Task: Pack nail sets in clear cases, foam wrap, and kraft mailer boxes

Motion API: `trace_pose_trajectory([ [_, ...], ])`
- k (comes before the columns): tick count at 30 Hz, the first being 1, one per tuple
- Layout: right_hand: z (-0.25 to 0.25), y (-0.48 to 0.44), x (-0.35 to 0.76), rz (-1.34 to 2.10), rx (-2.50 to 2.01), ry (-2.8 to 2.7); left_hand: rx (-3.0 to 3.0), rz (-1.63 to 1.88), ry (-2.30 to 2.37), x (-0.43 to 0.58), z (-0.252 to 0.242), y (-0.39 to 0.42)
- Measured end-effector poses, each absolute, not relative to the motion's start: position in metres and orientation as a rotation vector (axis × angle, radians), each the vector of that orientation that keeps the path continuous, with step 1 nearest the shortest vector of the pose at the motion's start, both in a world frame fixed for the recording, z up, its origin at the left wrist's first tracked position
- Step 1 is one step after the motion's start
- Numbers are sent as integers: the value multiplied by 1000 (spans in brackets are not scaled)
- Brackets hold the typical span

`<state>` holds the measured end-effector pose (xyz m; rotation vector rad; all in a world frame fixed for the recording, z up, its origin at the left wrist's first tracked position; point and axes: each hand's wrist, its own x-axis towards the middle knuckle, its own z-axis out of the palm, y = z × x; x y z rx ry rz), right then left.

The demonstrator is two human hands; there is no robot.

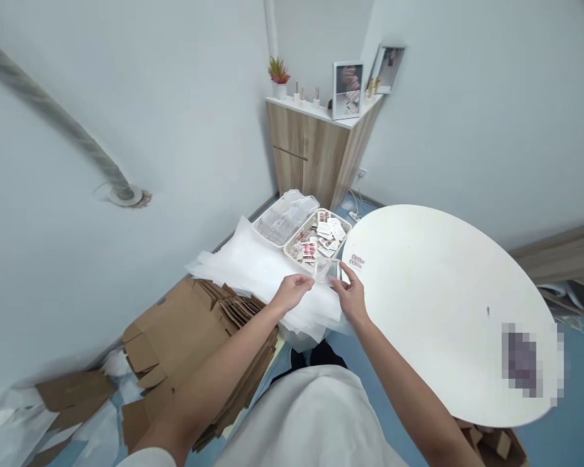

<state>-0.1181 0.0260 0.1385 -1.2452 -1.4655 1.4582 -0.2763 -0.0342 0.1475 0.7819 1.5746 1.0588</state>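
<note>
Both my hands hold a small clear plastic case [327, 268] between them, above a stack of white foam sheets [253, 272]. My left hand [292, 290] pinches its left edge with curled fingers. My right hand [350, 295] grips its right side with thumb and fingers. Just beyond the case stands a white basket [344, 231] of small printed packets with red and pink nails. To its left sits a second basket [267, 227] with clear plastic cases.
A round white table [442, 305] fills the right side, with a small sticker near its left edge. Flattened cardboard boxes [189, 337] are piled at the left on the floor. A wooden cabinet [315, 152] with frames and a plant stands in the corner.
</note>
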Motion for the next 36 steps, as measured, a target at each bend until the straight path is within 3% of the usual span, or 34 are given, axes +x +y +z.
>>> trace_pose_trajectory([
  [15,151,-5,45,1502,-1316,-1072,891,912,1254,-144,141,12],
  [36,126,45,218,1473,-1371,-812,741,713,1147,25,121,33],
])
